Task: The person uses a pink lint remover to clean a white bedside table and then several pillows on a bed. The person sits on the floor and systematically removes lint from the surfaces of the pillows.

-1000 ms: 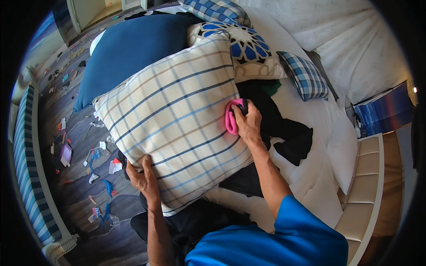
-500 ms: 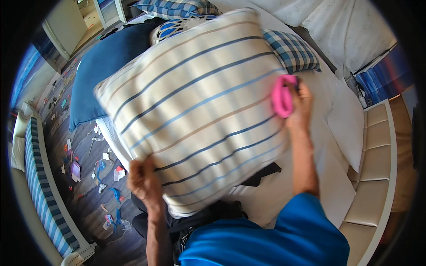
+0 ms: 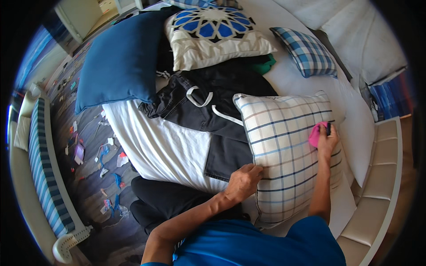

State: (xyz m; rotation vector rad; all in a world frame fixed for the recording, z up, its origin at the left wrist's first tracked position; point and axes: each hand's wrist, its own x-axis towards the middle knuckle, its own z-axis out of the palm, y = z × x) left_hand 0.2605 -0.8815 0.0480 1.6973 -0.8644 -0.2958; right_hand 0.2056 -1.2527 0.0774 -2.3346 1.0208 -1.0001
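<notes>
A cream cushion (image 3: 288, 155) with a dark and pale blue check leans on the right of the bed, close to my body. My left hand (image 3: 243, 184) pinches its left edge, fingers closed. My right hand (image 3: 327, 141) grips a small pink object (image 3: 315, 135) with a black part, which looks soft; its kind is unclear. The pink object rests against the cushion's upper right face. Beside the cushion lie black trousers (image 3: 191, 95) with white drawstrings, spread across the white sheet (image 3: 164, 146).
A large blue cushion (image 3: 122, 62), a white cushion with a blue star pattern (image 3: 217, 53) and a small checked cushion (image 3: 306, 51) lie farther back. The padded beige headboard (image 3: 377, 177) borders the right. Scraps litter the floor (image 3: 95, 177) at left, before a striped bench (image 3: 44, 164).
The cushion has turned from its striped face to its checked face and come down to the right. Both hands moved with it, uncovering the trousers and star-patterned cushion.
</notes>
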